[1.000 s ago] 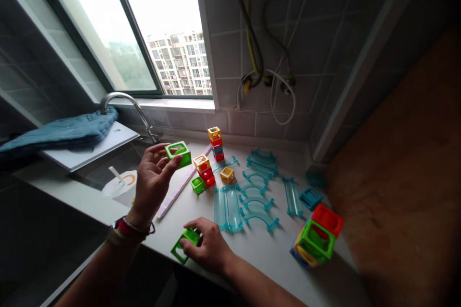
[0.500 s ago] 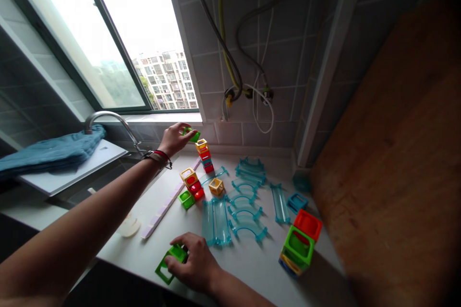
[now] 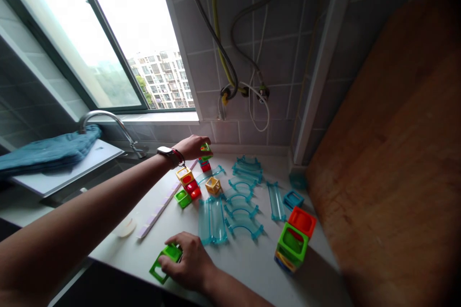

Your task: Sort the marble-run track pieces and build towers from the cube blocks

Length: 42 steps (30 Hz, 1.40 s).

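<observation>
My left hand [image 3: 194, 147] reaches far across the counter, its fingers closed on a green cube block [image 3: 206, 151] at the upper part of a stacked tower. Below that block, blue and red blocks [image 3: 205, 167] of the tower show; its upper part is hidden, and I cannot tell if the green block touches it. Near the front edge my right hand [image 3: 190, 261] grips a green open-frame block [image 3: 166, 263] resting on the counter. Beside the tower stand a yellow-topped stack with red blocks [image 3: 192, 189], a green block [image 3: 183, 198] and a yellow-orange cube [image 3: 213, 185].
Clear blue track pieces [image 3: 212, 220], straight and curved, lie mid-counter. At right are a blue block [image 3: 293, 199], a red block [image 3: 302, 221] and a green block [image 3: 292, 244] on others. A pale strip [image 3: 158, 213], faucet [image 3: 115, 117] and blue cloth [image 3: 54, 151] are leftward.
My left hand has moved down and right, bringing its green block from above the tower to the tower's upper part. My right hand still grips its green block. The view has shifted slightly.
</observation>
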### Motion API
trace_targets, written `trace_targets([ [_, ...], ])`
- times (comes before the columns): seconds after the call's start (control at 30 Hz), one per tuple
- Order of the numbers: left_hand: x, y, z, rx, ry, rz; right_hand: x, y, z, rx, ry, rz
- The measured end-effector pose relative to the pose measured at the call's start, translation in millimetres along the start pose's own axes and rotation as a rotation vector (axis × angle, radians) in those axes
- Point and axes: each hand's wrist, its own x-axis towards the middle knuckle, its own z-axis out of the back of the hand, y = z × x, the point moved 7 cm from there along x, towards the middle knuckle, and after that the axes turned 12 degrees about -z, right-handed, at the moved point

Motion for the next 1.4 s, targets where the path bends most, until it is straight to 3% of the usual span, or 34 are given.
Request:
trace_targets([
  [0.3, 6, -1, -10, 0.041, 0.183, -0.075, -1, 13, 18, 0.122, -0.096, 0.040],
  [0.57, 3, -16, -34, 0.073, 0.262, -0.110, -6, 19, 16, 0.126, -0.050, 0.080],
  [0.73, 18, -10, -49, 0.128, 0.288, -0.145, -7, 23, 20, 0.140, -0.031, 0.070],
  [1.0, 44, -10, -53, 0.290, 0.283, -0.261, -3, 15, 10, 0.089, 0.010, 0.109],
  [1.4, 72, -7, -101, 0.441, 0.374, -0.250, 0, 11, 7, 0.055, 0.074, 0.085],
])
